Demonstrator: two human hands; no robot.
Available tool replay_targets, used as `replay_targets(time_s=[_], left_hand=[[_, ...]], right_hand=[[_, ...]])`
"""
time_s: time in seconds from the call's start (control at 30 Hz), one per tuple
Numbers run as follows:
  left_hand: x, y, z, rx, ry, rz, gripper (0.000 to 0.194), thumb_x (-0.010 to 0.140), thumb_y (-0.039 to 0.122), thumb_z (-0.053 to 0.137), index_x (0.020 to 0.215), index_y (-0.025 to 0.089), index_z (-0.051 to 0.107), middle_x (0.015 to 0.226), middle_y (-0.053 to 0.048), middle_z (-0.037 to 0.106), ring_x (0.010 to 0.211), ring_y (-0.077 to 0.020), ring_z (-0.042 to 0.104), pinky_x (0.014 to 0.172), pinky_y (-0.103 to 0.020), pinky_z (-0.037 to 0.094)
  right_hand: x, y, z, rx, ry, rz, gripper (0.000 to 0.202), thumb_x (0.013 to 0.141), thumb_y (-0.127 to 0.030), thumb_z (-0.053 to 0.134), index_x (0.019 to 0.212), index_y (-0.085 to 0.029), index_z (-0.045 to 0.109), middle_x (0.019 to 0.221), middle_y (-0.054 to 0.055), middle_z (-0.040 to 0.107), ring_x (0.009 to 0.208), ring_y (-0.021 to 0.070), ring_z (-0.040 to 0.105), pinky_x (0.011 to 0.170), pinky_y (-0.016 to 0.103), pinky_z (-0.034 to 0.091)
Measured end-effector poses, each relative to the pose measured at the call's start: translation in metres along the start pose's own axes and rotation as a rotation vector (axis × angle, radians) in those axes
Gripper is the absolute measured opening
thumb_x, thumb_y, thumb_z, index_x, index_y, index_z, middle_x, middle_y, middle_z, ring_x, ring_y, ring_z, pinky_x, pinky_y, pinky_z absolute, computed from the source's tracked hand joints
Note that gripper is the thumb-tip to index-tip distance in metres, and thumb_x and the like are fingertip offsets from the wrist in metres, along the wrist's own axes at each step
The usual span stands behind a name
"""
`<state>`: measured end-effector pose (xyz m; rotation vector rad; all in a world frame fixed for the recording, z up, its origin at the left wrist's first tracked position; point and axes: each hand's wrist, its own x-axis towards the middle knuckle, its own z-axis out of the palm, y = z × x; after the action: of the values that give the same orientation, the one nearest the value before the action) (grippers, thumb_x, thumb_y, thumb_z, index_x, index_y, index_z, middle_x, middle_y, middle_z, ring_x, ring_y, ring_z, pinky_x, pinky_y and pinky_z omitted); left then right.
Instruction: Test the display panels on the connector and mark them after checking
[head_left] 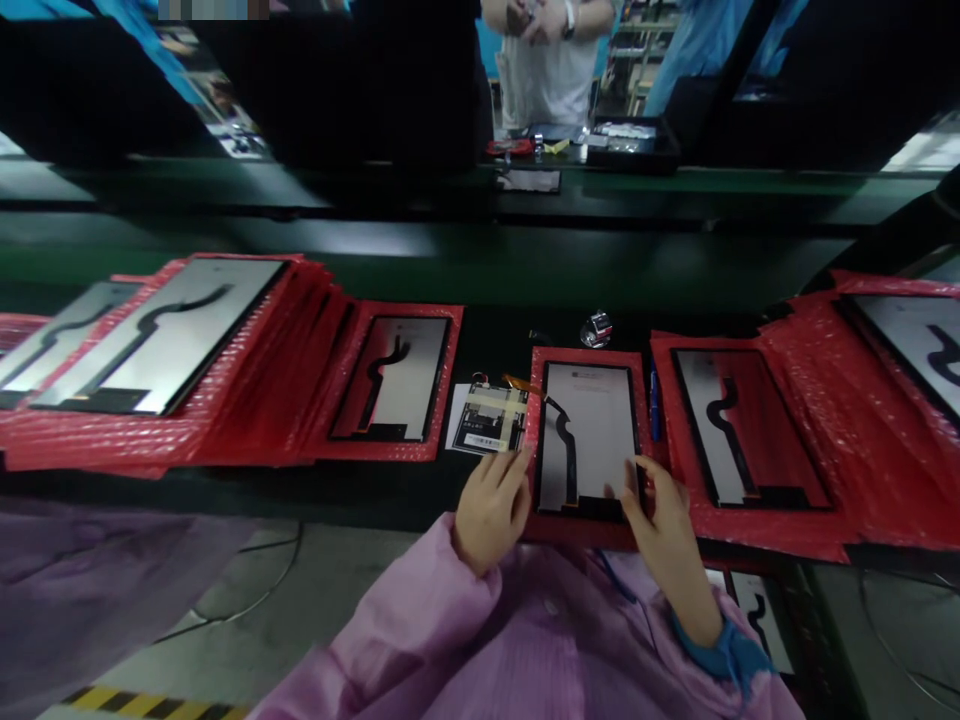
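Note:
A display panel (pixel 596 430) with a black flex cable lies on red bubble wrap (pixel 537 365) in front of me. My right hand (pixel 664 520) is at its lower right edge, thumb and forefinger curled around that edge. Left of the panel, my left hand (pixel 491 510) rests palm down with fingers extended. Its fingertips reach the lower edge of a small circuit assembly (pixel 491 415) with yellowish tape and a white label. An orange flex strip (pixel 521 384) runs from this assembly toward the panel's cable.
Stacked red bubble-wrap sleeves with panels stand left (pixel 255 390) and right (pixel 892 450). A blue pen (pixel 655 405) lies right of the panel; a shiny metallic roll (pixel 596 329) sits behind it. Beyond the green ledge (pixel 420 235), a person (pixel 547 70) stands opposite. A purple sleeve (pixel 97 590) shows at left.

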<state>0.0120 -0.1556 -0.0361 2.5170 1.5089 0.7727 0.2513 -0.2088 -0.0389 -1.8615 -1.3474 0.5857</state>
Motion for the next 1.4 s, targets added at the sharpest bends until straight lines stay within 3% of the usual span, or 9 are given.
replay_targets(time_s=[0.2, 0.3, 0.47, 0.63, 0.77, 0.87, 1.03, 1.23, 1.4], left_hand=[[-0.012, 0.021, 0.016, -0.111, 0.070, 0.049, 0.037, 0.099, 0.014, 0.043, 0.133, 0.012, 0.058, 0.120, -0.014, 0.073, 0.109, -0.0266, 0.068, 0.096, -0.044, 0.058], [-0.010, 0.018, 0.011, -0.218, 0.007, 0.002, 0.035, 0.100, 0.018, 0.044, 0.129, 0.010, 0.060, 0.121, -0.015, 0.073, 0.111, -0.0270, 0.067, 0.097, -0.045, 0.058], [0.017, -0.003, -0.016, -0.587, -0.246, -0.279, 0.035, 0.100, 0.038, 0.047, 0.116, 0.016, 0.070, 0.110, -0.011, 0.076, 0.103, -0.0250, 0.070, 0.095, -0.043, 0.058], [0.051, -0.008, -0.039, -1.038, 0.047, -0.531, 0.050, 0.103, 0.052, 0.031, 0.125, 0.022, 0.063, 0.131, -0.008, 0.069, 0.121, -0.0252, 0.066, 0.097, -0.042, 0.057], [0.061, 0.001, -0.057, -1.147, 0.058, -0.661, 0.060, 0.103, 0.057, 0.016, 0.133, 0.027, 0.058, 0.124, -0.005, 0.073, 0.113, -0.0274, 0.070, 0.085, -0.045, 0.061], [0.061, 0.000, -0.063, -1.123, -0.008, -0.716, 0.058, 0.102, 0.055, 0.019, 0.135, 0.026, 0.057, 0.117, -0.004, 0.076, 0.104, -0.0281, 0.072, 0.080, -0.046, 0.060], [0.063, -0.010, -0.063, -1.206, -0.055, -0.810, 0.045, 0.100, 0.042, 0.032, 0.135, 0.027, 0.055, 0.124, -0.004, 0.073, 0.099, -0.0263, 0.074, 0.080, -0.045, 0.061], [0.064, -0.022, -0.064, -1.124, -0.104, -0.841, 0.044, 0.097, 0.035, 0.032, 0.135, 0.020, 0.050, 0.125, -0.011, 0.073, 0.105, -0.0263, 0.074, 0.086, -0.047, 0.062], [0.064, -0.027, -0.067, -1.213, -0.061, -0.806, 0.043, 0.095, 0.043, 0.034, 0.128, 0.023, 0.055, 0.132, -0.010, 0.070, 0.113, -0.0300, 0.071, 0.089, -0.047, 0.061]], right_hand=[[0.004, -0.004, -0.008, 0.283, -0.049, 0.246, 0.053, 0.079, -0.061, 0.063, 0.118, -0.024, 0.064, 0.134, 0.011, 0.061, 0.127, 0.0310, 0.052, 0.111, 0.057, 0.041], [0.003, -0.018, -0.021, 0.431, -0.028, 0.309, 0.049, 0.080, -0.058, 0.067, 0.117, -0.026, 0.064, 0.136, 0.009, 0.060, 0.128, 0.0291, 0.054, 0.112, 0.052, 0.043], [-0.006, -0.081, -0.035, 0.529, -0.097, 0.012, 0.034, 0.093, -0.040, 0.060, 0.125, -0.028, 0.058, 0.140, 0.009, 0.057, 0.133, 0.0241, 0.054, 0.112, 0.043, 0.046], [-0.007, -0.124, -0.003, 0.584, -0.376, -0.422, 0.039, 0.097, -0.031, 0.054, 0.135, -0.032, 0.046, 0.146, 0.005, 0.052, 0.137, 0.0210, 0.049, 0.116, 0.044, 0.044], [-0.005, -0.116, 0.044, 0.405, -0.201, -0.271, 0.040, 0.100, -0.038, 0.045, 0.138, -0.026, 0.046, 0.140, 0.011, 0.055, 0.135, 0.0259, 0.048, 0.115, 0.051, 0.043], [-0.005, -0.109, 0.066, 0.200, -0.225, -0.201, 0.053, 0.098, -0.049, 0.044, 0.140, -0.017, 0.047, 0.139, 0.019, 0.055, 0.134, 0.0357, 0.045, 0.114, 0.064, 0.038], [-0.007, -0.109, 0.064, 0.325, -0.439, -0.490, 0.055, 0.096, -0.046, 0.052, 0.147, -0.025, 0.042, 0.152, 0.011, 0.048, 0.143, 0.0286, 0.038, 0.118, 0.053, 0.040], [0.000, -0.087, 0.063, 0.210, -0.282, -0.106, 0.057, 0.099, -0.054, 0.043, 0.145, -0.020, 0.046, 0.152, 0.017, 0.046, 0.144, 0.0316, 0.038, 0.119, 0.061, 0.032], [0.009, -0.079, 0.058, 0.320, -0.365, -0.055, 0.070, 0.100, -0.058, 0.040, 0.159, -0.024, 0.023, 0.163, 0.012, 0.033, 0.152, 0.0262, 0.029, 0.124, 0.053, 0.029]])
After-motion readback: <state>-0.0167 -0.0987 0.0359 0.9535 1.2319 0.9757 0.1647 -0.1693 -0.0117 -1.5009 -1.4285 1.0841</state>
